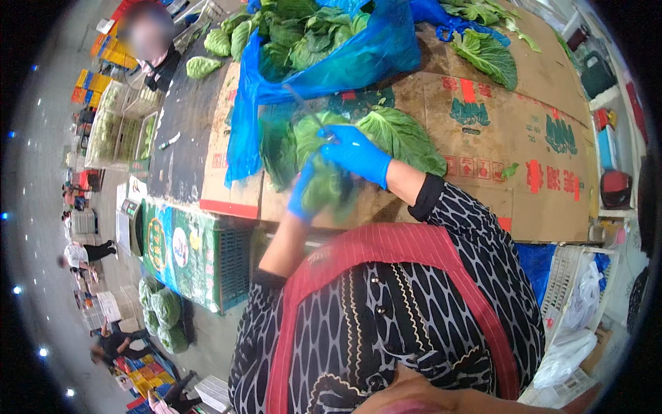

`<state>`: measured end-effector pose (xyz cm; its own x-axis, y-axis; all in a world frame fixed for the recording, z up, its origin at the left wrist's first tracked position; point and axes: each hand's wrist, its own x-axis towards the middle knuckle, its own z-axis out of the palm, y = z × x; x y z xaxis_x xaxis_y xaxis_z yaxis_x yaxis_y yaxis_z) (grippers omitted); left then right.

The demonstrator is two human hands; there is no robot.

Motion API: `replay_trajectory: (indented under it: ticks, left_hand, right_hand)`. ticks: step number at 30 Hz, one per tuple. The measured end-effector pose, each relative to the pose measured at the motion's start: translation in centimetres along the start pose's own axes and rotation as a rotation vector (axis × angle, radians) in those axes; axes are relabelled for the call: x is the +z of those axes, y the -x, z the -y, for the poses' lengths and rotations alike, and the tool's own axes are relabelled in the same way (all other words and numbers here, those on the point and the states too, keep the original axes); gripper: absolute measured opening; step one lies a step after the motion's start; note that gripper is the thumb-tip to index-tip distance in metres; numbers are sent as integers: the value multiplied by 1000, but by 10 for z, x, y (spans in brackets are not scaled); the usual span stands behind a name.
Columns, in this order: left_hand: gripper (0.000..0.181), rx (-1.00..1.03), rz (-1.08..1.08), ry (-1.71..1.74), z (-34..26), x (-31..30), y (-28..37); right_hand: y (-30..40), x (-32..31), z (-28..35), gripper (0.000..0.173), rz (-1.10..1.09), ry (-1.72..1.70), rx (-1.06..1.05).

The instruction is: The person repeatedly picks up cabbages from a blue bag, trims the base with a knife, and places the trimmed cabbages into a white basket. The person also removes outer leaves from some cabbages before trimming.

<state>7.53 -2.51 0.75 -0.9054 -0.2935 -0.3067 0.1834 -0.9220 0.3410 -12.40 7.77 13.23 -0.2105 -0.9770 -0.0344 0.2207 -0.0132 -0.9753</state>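
Observation:
My left hand (305, 191), in a blue glove, is against a blurred green cabbage (327, 181) at the near side of the cardboard-covered table (465, 145). Just above and to the right, my right hand (354, 150), gloved in blue too, is closed around the handle of a knife (310, 111) whose thin blade points up and left, blurred by motion. Large loose cabbage leaves (403, 137) lie right of the hands. Another dark leaf (276, 150) is at their left. Beyond them, a blue plastic bag (331, 77) holds many green leaves (305, 36).
Small cabbages (203, 67) sit at the table's far left. A loose leaf (489, 59) lies at the far right. A blue crate (235, 264) and a digital scale (129, 212) stand at left. One person (155, 57) is beyond the far left corner. White plastic bags (569, 346) fill the lower right.

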Motion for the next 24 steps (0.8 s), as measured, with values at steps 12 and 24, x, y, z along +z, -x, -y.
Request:
replay_trajectory:
  ticks: [12,24]
  left_hand:
    - [82,201,14,-152,12,49,43]
    - [86,221,-93,-972,11,29,57]
  right_hand:
    - [23,-76,21,26,-246,-591,-68]
    - [14,-158,-39,34,-375,-461,-55]
